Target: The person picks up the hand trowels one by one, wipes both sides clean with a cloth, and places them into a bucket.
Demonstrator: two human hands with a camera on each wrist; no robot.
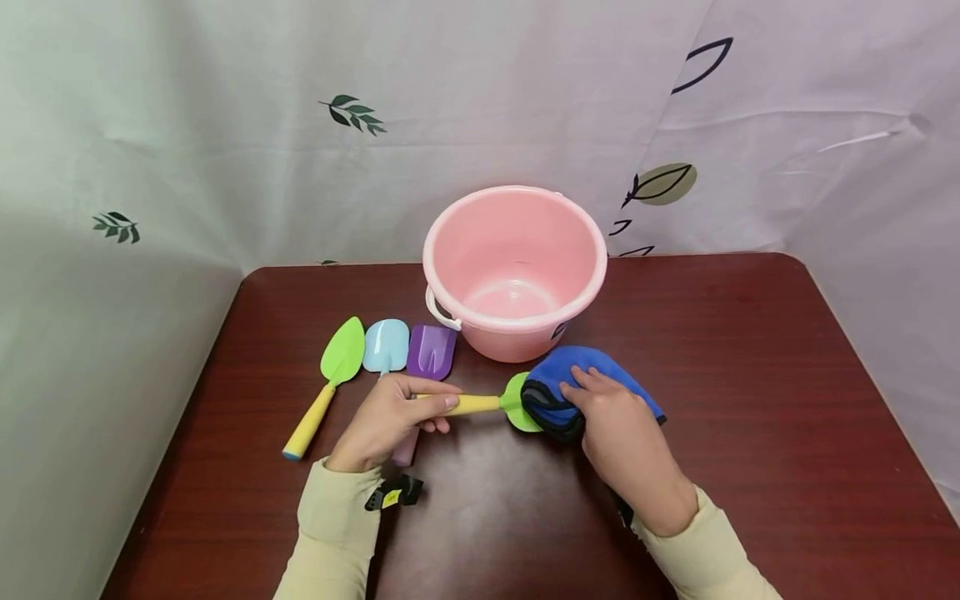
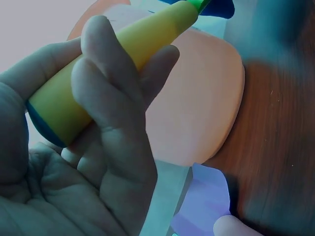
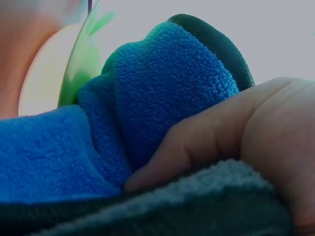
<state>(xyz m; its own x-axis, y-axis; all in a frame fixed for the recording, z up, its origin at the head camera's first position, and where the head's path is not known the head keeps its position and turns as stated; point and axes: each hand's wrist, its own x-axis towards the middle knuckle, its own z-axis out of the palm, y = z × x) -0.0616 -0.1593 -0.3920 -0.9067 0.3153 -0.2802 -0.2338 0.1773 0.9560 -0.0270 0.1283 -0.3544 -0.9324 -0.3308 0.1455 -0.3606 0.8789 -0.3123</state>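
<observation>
On the table [image 1: 765,392], the left hand [image 1: 388,421] grips a trowel [image 1: 482,404]; the right hand [image 1: 621,429] pinches a cloth [image 1: 558,375] at its blade [image 1: 514,407]. Wiping seems not finished.

Soft light leaves a pale glare on the table [image 1: 491,508], while both wrist views look hazy, partly washed out.

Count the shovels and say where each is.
4: a green shovel leftmost, a blue shovel beside it, then a purple shovel, and a second green shovel in the left hand, partly hidden by the cloth. The bucket may hide others.
</observation>
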